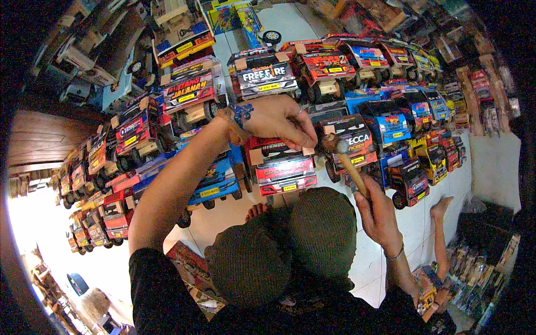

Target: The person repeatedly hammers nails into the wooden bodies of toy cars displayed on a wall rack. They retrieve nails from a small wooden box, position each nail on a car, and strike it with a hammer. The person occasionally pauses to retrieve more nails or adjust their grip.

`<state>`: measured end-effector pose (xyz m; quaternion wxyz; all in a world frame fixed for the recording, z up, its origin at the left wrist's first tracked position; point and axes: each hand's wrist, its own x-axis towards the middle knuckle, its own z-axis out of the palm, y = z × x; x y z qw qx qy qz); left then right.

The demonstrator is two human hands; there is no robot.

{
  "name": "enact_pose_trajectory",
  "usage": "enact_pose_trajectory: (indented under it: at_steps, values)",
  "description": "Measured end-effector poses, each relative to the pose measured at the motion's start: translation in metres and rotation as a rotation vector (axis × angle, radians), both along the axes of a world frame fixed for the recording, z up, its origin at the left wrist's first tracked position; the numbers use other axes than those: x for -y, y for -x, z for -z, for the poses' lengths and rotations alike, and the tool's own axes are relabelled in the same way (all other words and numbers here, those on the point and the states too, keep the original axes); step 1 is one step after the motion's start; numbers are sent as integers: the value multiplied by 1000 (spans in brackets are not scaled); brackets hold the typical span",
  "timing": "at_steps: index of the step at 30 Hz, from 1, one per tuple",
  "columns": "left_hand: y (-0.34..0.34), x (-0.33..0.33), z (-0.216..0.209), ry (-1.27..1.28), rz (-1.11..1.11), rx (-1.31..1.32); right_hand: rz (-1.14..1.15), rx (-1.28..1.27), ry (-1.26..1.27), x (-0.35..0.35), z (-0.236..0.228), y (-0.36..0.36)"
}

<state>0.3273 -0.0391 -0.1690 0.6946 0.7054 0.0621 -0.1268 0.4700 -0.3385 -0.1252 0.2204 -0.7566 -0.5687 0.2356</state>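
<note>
My left hand [279,121] is over the red toy truck [283,177] in front of me. Its thumb and fingers are pinched together at the truck's upper right corner, beside a small square wooden tab [308,151]. Whatever sits between the fingertips is too small to make out. A matching wooden tab [255,157] sticks out at the truck's left corner. My right hand [381,215] grips a hammer [353,172] by its wooden handle. The metal head is just right of my left fingertips, in front of a black and orange toy truck [352,139].
Rows of painted toy trucks stand close on both sides, including a blue one [215,177] and a black one [408,180]. My two knees [324,234] rise near the middle. At right, another person's bare leg [441,245] lies near a yellow toy truck [427,287]. Pale tiles [368,257] cover the floor.
</note>
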Motion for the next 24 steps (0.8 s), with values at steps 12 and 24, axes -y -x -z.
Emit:
enact_pose_trajectory:
  at_steps: [12, 24]
  values:
    - [0, -1, 4, -38, 19, 18, -370, 348, 88, -13, 0, -16]
    - [0, -1, 2, -32, 19, 2, -485, 546, -7, -20, -3, -12]
